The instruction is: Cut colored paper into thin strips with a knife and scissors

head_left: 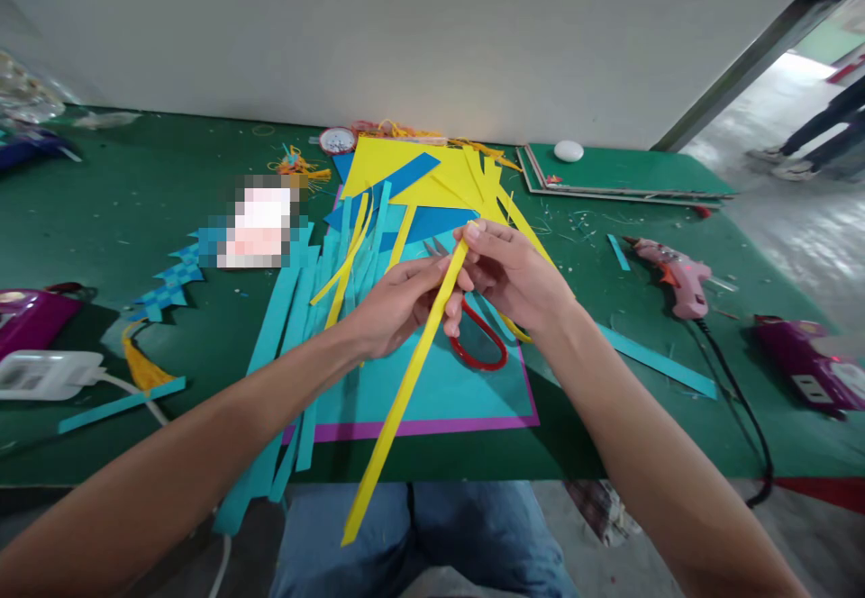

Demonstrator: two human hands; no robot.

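Note:
A long yellow paper strip [398, 400] runs from my fingers down toward my lap. Its upper end is pinched by my right hand [517, 269], while my left hand [402, 301] grips it slightly lower. Beneath my hands, scissors with red handles [496, 359] lie on turquoise paper [419, 391] edged in purple; their blades are partly hidden by my fingers. Several turquoise strips [270, 346] lie left of my hands. Beyond them are yellow sheets [385, 161], a blue strip [412, 175] and more yellow strips.
A pink glue gun [676, 278] with a black cord lies at the right, near a purple power socket [804, 364]. At left are a woven blue paper piece [176, 278] with a yellow tassel and a white power strip [50, 373]. Green boards [622, 173] lie at the back right.

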